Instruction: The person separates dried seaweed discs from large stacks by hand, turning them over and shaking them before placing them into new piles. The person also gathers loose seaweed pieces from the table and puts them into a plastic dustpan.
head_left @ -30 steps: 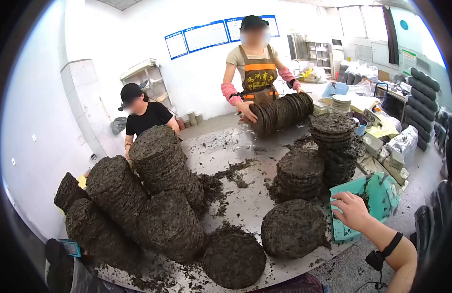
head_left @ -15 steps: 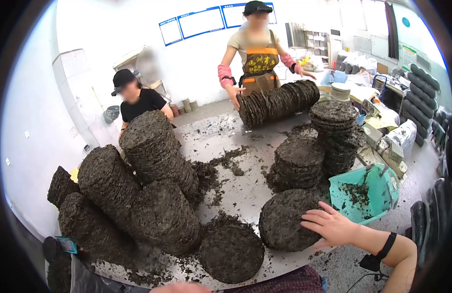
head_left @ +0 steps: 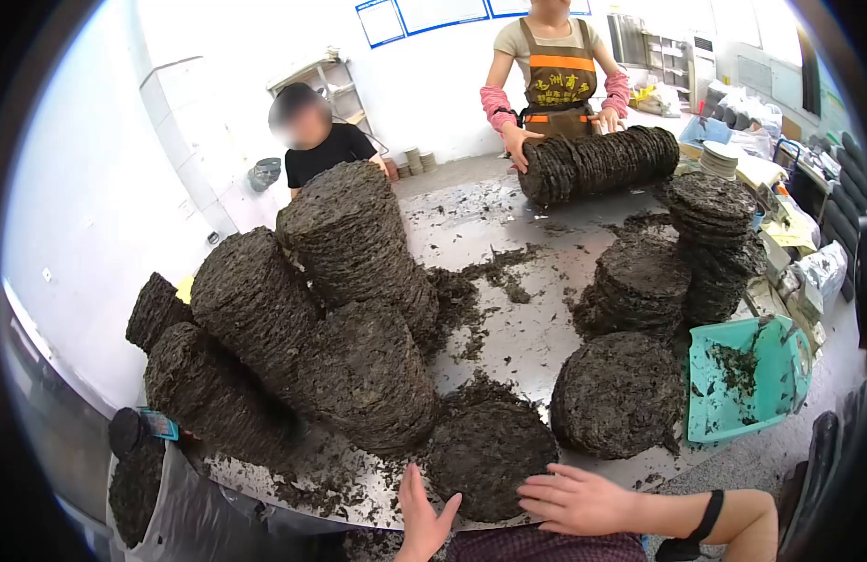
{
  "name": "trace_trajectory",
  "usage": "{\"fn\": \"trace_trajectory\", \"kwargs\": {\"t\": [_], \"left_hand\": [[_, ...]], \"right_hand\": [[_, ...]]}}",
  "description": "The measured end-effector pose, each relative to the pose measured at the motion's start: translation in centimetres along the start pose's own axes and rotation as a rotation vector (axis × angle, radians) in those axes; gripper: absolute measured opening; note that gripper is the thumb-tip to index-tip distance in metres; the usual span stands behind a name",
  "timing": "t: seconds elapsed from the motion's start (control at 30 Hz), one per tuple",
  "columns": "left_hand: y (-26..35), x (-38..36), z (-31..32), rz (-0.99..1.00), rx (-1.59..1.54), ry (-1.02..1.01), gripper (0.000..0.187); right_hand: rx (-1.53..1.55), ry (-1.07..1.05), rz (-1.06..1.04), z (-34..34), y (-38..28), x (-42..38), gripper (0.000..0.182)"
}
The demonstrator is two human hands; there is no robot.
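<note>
A round stack of dark, flaky discs, like dried seaweed sheets (head_left: pixel 490 454), lies at the near edge of the metal table (head_left: pixel 536 351). At its lower left is my left hand (head_left: pixel 424 517), fingers up and thumb apart, holding nothing. My right hand (head_left: pixel 576 499) is open at its lower right, fingers stretched out with the tips at the stack's rim. Just beyond that hand stands another round stack (head_left: pixel 616 395). To the left, a taller leaning stack (head_left: pixel 368 375) rises beside the near one.
More tall stacks (head_left: pixel 251 295) crowd the left side. A green scoop-shaped bin (head_left: pixel 747 379) with dark flakes sits at the right edge. Across the table, a person in an apron (head_left: pixel 563 80) holds a long roll of discs (head_left: pixel 602 164); another person (head_left: pixel 326 150) stands at the left.
My right hand has moved left and down from the right-hand stack to the near stack. My left hand has come up into view beside it. The view has tilted down and shifted left.
</note>
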State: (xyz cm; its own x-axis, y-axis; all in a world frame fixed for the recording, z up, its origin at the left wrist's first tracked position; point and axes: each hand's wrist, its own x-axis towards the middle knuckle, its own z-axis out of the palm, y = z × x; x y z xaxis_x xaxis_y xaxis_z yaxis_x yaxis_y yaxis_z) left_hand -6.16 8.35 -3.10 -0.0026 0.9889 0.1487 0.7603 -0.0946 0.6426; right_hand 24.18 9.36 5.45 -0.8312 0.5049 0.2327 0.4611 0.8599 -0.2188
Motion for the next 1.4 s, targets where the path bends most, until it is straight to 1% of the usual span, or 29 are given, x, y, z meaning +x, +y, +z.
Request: {"fn": "trace_trajectory", "kwargs": {"t": [0.03, 0.07, 0.2, 0.27, 0.3, 0.37, 0.4, 0.43, 0.47, 0.5, 0.53, 0.6, 0.67, 0.77, 0.8, 0.83, 0.9, 0.97, 1.0, 1.03, 1.07, 1.1, 1.13, 1.17, 1.23, 1.27, 1.33, 1.37, 1.4], "left_hand": [[-0.4, -0.1, 0.4, -0.052, -0.055, 0.006, 0.074], [-0.7, -0.2, 0.6, -0.034, 0.016, -0.026, 0.077], [-0.8, -0.7, 1.1, -0.094, 0.009, -0.088, 0.078], [-0.7, -0.7, 1.6, -0.102, -0.067, -0.057, 0.074], [-0.7, -0.7, 1.9, -0.105, -0.104, -0.044, 0.072], [0.6, -0.7, 1.6, -0.160, -0.148, -0.045, 0.070], [1.0, -0.5, 1.5, -0.209, -0.187, -0.033, 0.069], [0.8, -0.5, 1.9, -0.203, -0.189, -0.033, 0.069], [0.2, -0.7, 2.6, -0.211, -0.102, -0.011, 0.067], [-0.5, -0.9, 3.1, -0.213, -0.015, 0.020, 0.066], [-0.7, -1.1, 3.5, -0.168, -0.139, -0.002, 0.077], [-0.7, -1.3, 4.1, -0.167, -0.145, 0.024, 0.076], [0.0, -1.2, 4.4, -0.189, -0.177, 0.038, 0.076], [0.7, -1.0, 4.6, -0.199, -0.191, 0.076, 0.073], [0.6, -1.0, 4.7, -0.188, -0.196, 0.061, 0.073], [0.4, -0.9, 4.8, -0.156, -0.192, 0.109, 0.072], [-0.2, -0.9, 5.4, -0.112, -0.212, 0.168, 0.070], [0.2, -0.7, 5.3, -0.110, -0.229, 0.174, 0.067], [0.3, -0.7, 5.3, -0.107, -0.267, 0.161, 0.068], [0.3, -0.7, 5.3, -0.107, -0.279, 0.144, 0.068], [0.2, -0.6, 5.2, -0.113, -0.325, 0.102, 0.071], [0.1, -0.4, 5.2, -0.117, -0.369, 0.062, 0.073], [-0.1, -0.4, 5.2, -0.135, -0.353, 0.039, 0.079], [0.0, -0.5, 5.3, -0.131, -0.362, 0.028, 0.079], [0.7, -0.8, 4.9, -0.086, -0.365, 0.055, 0.083], [1.0, -0.8, 4.6, -0.035, -0.355, 0.086, 0.081], [1.0, -1.1, 4.7, 0.000, -0.397, 0.132, 0.076], [0.8, -1.4, 4.9, 0.032, -0.432, 0.179, 0.071], [-0.4, -2.1, 6.0, -0.109, -0.533, 0.212, 0.059]], "right_hand": [[0.016, -0.018, 0.006, 1.3, -0.4, 0.7, 0.049], [0.032, -0.036, 0.013, 2.2, -0.5, 1.1, 0.050], [0.055, -0.080, 0.052, 3.8, -0.3, 1.7, 0.050], [0.152, 0.029, 0.049, 3.6, 0.0, 1.6, 0.045], [0.152, 0.024, 0.054, 3.2, 0.5, 2.0, 0.045], [0.060, 0.146, 0.177, 2.0, 1.8, 3.6, 0.035], [0.022, 0.155, 0.217, 1.3, 2.7, 4.7, 0.027], [-0.019, 0.166, 0.252, 0.6, 3.7, 5.9, 0.019], [-0.115, 0.184, 0.243, 0.6, 4.9, 7.0, 0.012], [-0.176, 0.189, 0.261, 0.3, 5.6, 8.1, 0.009], [-0.215, 0.163, 0.263, 0.1, 6.5, 9.1, 0.008], [-0.258, 0.141, 0.257, 1.0, 7.9, 10.5, 0.007], [-0.303, -0.010, 0.303, 3.4, 8.8, 10.9, 0.006], [-0.318, -0.037, 0.251, 2.4, 8.8, 11.2, 0.008], [-0.275, -0.038, 0.286, 1.7, 8.6, 10.8, 0.004], [-0.282, -0.040, 0.308, 0.5, 8.4, 10.0, 0.004], [0.222, 0.118, 0.348, -2.7, 7.3, 7.3, 0.007], [0.333, 0.232, 0.525, -6.4, 5.9, 3.8, 0.009], [0.313, 0.345, 0.596, -7.7, 5.7, 1.6, 0.009], [0.357, 0.477, 0.745, -8.6, 5.7, -1.0, 0.007], [0.350, 0.676, 0.859, -8.4, 6.1, -4.2, 0.007], [0.806, 1.079, 0.929, -7.6, 7.4, -8.2, 0.022], [0.793, 1.326, 0.996, -7.3, 8.5, -12.0, 0.031], [0.768, 1.578, 1.051, -7.1, 9.6, -16.1, 0.040], [0.885, 1.959, 1.169, -4.0, 11.6, -26.4, 0.047], [0.876, 1.964, 1.161, -4.4, 10.8, -26.2, 0.047], [0.658, 1.872, 1.241, -5.7, 7.1, -22.9, 0.037], [0.585, 1.719, 1.242, -6.4, 5.4, -19.9, 0.032], [0.516, 1.567, 1.239, -6.7, 3.8, -16.6, 0.028]]}}
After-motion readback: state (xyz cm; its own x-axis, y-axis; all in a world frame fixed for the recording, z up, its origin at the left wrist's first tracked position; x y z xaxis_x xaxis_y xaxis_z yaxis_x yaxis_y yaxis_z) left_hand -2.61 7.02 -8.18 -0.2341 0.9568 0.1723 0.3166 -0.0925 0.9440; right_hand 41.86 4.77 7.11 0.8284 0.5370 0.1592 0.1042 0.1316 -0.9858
